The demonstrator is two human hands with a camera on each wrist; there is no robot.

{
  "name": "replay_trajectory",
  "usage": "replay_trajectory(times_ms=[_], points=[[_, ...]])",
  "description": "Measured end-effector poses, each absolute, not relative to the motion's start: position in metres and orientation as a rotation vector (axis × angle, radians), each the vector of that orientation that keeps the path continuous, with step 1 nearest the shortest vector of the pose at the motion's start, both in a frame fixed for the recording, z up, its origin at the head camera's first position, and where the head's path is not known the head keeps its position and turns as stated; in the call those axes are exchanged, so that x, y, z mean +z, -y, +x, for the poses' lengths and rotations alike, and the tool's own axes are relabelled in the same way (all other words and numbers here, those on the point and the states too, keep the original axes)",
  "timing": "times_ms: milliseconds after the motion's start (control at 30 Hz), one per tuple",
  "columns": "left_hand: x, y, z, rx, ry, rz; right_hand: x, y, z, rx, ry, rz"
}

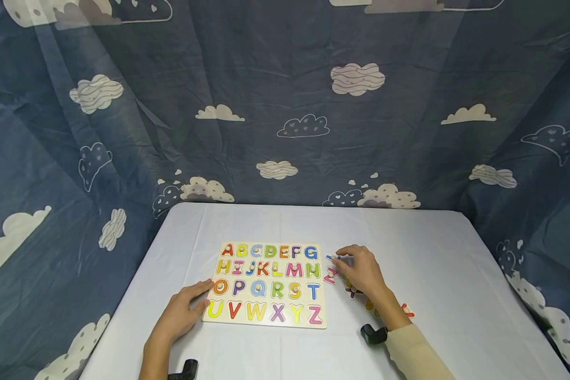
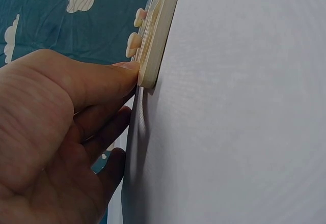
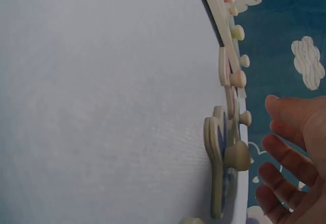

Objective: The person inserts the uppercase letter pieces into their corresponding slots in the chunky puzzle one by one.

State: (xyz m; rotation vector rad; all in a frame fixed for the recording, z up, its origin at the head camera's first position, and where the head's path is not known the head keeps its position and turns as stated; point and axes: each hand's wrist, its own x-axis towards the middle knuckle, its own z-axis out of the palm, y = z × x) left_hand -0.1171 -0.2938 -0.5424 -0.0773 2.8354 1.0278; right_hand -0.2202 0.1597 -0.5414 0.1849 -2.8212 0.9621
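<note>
A wooden alphabet puzzle board (image 1: 261,325) lies on the white table, with rows of coloured letters from A to Z. My left hand (image 1: 182,314) is at its left side, thumb and index fingertips touching the edge. In the left wrist view the thumb lies against the board's corner (image 2: 147,79), below several round knobs. My right hand (image 1: 363,272) hovers just right of the board with fingers loosely bent. Its fingertips overlap a small blue letter piece (image 1: 330,257) in the head view. The right wrist view shows nothing between the spread fingers (image 3: 293,158).
Several loose letter pieces lie right of the board: a pink one (image 1: 330,275), yellow ones partly under the right forearm, and a red one (image 1: 407,311). Knobbed pieces (image 3: 216,168) stand close together near the right hand. A dark cloud-patterned cloth (image 1: 285,89) hangs behind the table.
</note>
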Motion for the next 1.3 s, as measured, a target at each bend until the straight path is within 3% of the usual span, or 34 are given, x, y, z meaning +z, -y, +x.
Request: replay_trajectory(times_ms=[800, 1300], points=[[-0.543, 0.293, -0.116, 1.023, -2.837, -0.097, -0.552, -0.155, -0.236, 0.846, 2.912, 0.114], [-0.543, 0.294, -0.117, 1.021, -2.826, -0.105, -0.541, -0.162, -0.221, 0.874, 2.834, 0.186]])
